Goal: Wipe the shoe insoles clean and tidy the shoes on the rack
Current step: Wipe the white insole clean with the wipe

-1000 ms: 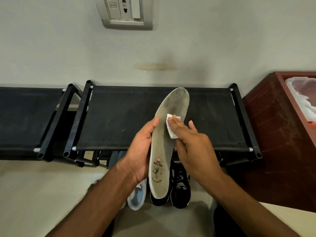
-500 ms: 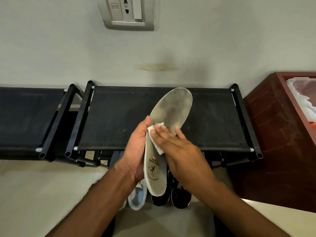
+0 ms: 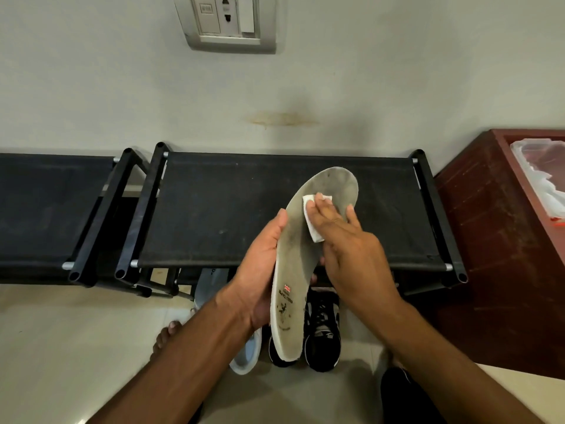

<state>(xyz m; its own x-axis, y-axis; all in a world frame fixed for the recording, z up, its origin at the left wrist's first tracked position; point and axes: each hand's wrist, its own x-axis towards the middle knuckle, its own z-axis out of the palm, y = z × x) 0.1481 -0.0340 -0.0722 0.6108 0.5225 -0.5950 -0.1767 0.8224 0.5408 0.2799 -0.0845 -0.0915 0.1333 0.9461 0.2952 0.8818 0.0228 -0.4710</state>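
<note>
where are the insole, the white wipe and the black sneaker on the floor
insole [image 3: 293,301], head view, on its printed heel half
white wipe [image 3: 313,231], head view, on its lower corner below the fingers
black sneaker [image 3: 322,338], head view, on its laced top

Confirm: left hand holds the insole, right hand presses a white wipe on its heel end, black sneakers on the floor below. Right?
One error: the wipe is on the toe end, not the heel. The head view shows the right hand pressing it on the insole near the forefoot; the printed heel end points down. Left hand holds the insole, black sneakers below, as stated.
</note>
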